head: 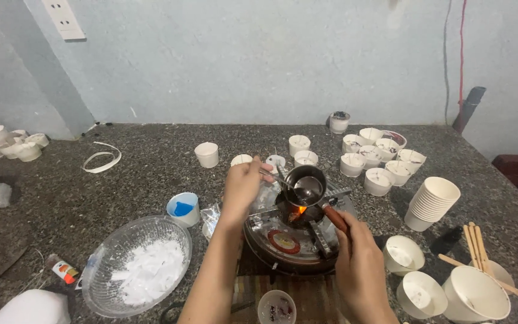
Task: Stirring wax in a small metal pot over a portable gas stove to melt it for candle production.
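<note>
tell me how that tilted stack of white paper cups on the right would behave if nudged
The stack of paper cups already leans on the stone counter, so a nudge would probably tip it over. Being thin paper, it likely weighs little and would slide or roll easily. The walls would probably dent under a firm squeeze.

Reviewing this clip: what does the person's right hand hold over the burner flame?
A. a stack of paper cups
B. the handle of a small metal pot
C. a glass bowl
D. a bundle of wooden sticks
B: the right hand grips the reddish handle of the small metal pot, which sits above the orange flame.
</note>
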